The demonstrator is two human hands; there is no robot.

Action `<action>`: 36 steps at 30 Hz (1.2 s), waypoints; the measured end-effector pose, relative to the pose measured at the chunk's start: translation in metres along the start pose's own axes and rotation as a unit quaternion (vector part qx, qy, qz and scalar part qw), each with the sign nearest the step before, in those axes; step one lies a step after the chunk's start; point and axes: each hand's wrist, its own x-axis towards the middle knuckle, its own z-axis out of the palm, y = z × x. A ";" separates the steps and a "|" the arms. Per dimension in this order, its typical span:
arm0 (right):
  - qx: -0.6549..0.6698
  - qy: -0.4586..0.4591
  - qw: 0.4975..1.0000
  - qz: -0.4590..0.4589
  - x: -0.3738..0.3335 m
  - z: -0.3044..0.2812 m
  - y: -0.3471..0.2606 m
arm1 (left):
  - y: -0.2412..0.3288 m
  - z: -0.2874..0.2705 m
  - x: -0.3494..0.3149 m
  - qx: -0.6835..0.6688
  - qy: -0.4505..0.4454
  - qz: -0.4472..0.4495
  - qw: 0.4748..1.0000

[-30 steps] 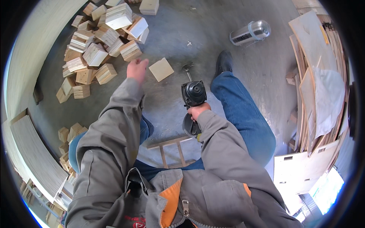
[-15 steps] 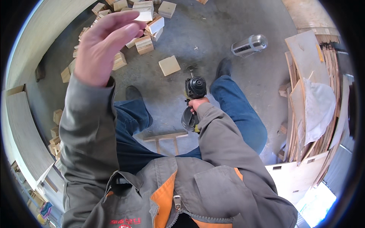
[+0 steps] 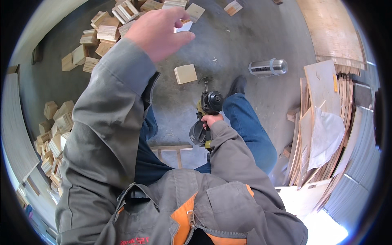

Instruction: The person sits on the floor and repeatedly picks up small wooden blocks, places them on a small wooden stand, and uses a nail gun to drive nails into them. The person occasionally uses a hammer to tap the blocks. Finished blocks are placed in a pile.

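While right fingers [image 3: 205,119] wrap the nail gun [image 3: 212,102] | left fingers [image 3: 179,13] spread | steel flask [image 3: 263,67]: contents hidden

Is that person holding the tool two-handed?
No, only the right grip is on the tool; the left grip is raised well apart from it.

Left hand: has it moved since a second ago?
Yes: the left hand has shifted from left of the lone wooden block to farther up the picture than it.
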 end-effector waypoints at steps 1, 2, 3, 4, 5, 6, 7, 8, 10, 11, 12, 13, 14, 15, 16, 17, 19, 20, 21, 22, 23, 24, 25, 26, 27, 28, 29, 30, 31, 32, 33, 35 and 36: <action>-0.001 0.001 1.000 -0.007 -0.004 -0.001 -0.003 | -0.002 0.000 0.000 0.005 -0.003 -0.001 1.000; -0.002 0.003 1.000 -0.015 -0.009 -0.004 -0.006 | -0.001 -0.001 0.000 0.010 -0.005 -0.001 1.000; 0.001 -0.004 1.000 -0.022 -0.006 -0.005 -0.006 | 0.000 -0.002 0.000 0.014 -0.007 0.000 1.000; -0.002 -0.006 0.999 -0.037 -0.006 -0.007 -0.008 | 0.002 -0.003 -0.001 0.013 -0.013 -0.005 1.000; -0.003 -0.010 0.999 -0.051 -0.010 -0.007 -0.013 | 0.003 -0.005 -0.002 0.013 -0.019 -0.010 1.000; -0.004 -0.015 0.998 -0.065 -0.013 -0.006 -0.018 | 0.004 -0.007 -0.003 0.014 -0.025 -0.016 0.999; 0.014 -0.018 0.995 -0.094 -0.017 -0.005 -0.022 | 0.006 -0.008 -0.005 0.022 -0.031 -0.026 0.999; 0.036 -0.017 0.992 -0.122 -0.022 -0.003 -0.028 | 0.005 -0.009 -0.006 0.029 -0.030 -0.028 0.999; 0.080 -0.018 0.980 -0.179 -0.030 0.003 -0.039 | 0.003 -0.009 -0.008 0.045 -0.027 -0.030 0.998; 0.091 -0.041 0.978 -0.182 -0.031 0.001 -0.045 | 0.003 -0.008 -0.007 0.043 -0.026 -0.024 0.998; 0.098 -0.043 0.975 -0.194 -0.033 -0.001 -0.050 | 0.003 -0.006 -0.007 0.040 -0.024 -0.018 0.999; 0.105 -0.044 0.972 -0.206 -0.036 -0.002 -0.056 | 0.002 -0.004 -0.006 0.037 -0.023 -0.011 0.999; 0.112 -0.052 0.968 -0.217 -0.036 0.001 -0.061 | 0.001 -0.004 -0.007 0.038 -0.021 -0.008 0.999; 0.112 -0.060 0.967 -0.222 -0.031 0.004 -0.064 | -0.001 -0.003 -0.008 0.039 -0.019 -0.005 0.999; 0.115 -0.061 0.966 -0.223 -0.029 0.006 -0.068 | -0.002 -0.003 -0.008 0.039 -0.017 -0.002 0.999; 0.117 -0.062 0.966 -0.224 -0.029 0.009 -0.073 | -0.003 -0.003 -0.008 0.039 -0.021 -0.001 0.999; 0.120 -0.063 0.964 -0.227 -0.031 0.014 -0.081 | -0.003 -0.004 -0.008 0.040 -0.029 0.000 0.999; 0.116 -0.061 0.965 -0.227 -0.029 0.015 -0.083 | -0.002 -0.004 -0.007 0.042 -0.036 -0.004 0.998; 0.113 -0.059 0.966 -0.227 -0.026 0.016 -0.085 | -0.001 -0.005 -0.006 0.044 -0.043 -0.008 0.998; 0.109 -0.057 0.966 -0.226 -0.024 0.017 -0.086 | 0.000 -0.006 -0.005 0.046 -0.050 -0.012 0.998; 0.109 -0.060 0.966 -0.228 -0.024 0.018 -0.088 | 0.000 -0.006 -0.005 0.051 -0.050 -0.011 0.997; 0.109 -0.063 0.965 -0.229 -0.025 0.019 -0.090 | 0.000 -0.006 -0.005 0.055 -0.050 -0.011 0.997; 0.110 -0.066 0.965 -0.231 -0.025 0.021 -0.091 | 0.000 -0.005 -0.005 0.059 -0.050 -0.010 0.997; 0.109 -0.066 0.965 -0.228 -0.024 0.021 -0.091 | 0.001 -0.006 -0.005 0.058 -0.056 -0.013 0.997; 0.108 -0.065 0.966 -0.225 -0.023 0.021 -0.092 | 0.002 -0.006 -0.005 0.057 -0.061 -0.016 0.996; 0.108 -0.065 0.967 -0.222 -0.022 0.022 -0.092 | 0.002 -0.006 -0.006 0.056 -0.067 -0.019 0.996; 0.105 -0.063 0.967 -0.224 -0.022 0.022 -0.093 | 0.002 -0.006 -0.006 0.056 -0.067 -0.017 0.996; 0.101 -0.062 0.967 -0.225 -0.023 0.023 -0.094 | 0.002 -0.007 -0.006 0.056 -0.067 -0.015 0.996; 0.098 -0.061 0.967 -0.226 -0.024 0.023 -0.096 | 0.002 -0.007 -0.006 0.056 -0.067 -0.014 0.996; 0.098 -0.059 0.967 -0.227 -0.024 0.024 -0.097 | 0.001 -0.006 -0.006 0.058 -0.066 -0.012 0.996; 0.098 -0.058 0.967 -0.228 -0.024 0.025 -0.097 | 0.001 -0.005 -0.007 0.060 -0.064 -0.011 0.996; 0.098 -0.061 0.966 -0.231 -0.022 0.026 -0.098 | 0.000 -0.005 -0.008 0.061 -0.063 -0.008 0.996; 0.099 -0.064 0.965 -0.234 -0.021 0.027 -0.099 | 0.000 -0.005 -0.008 0.061 -0.063 -0.005 0.996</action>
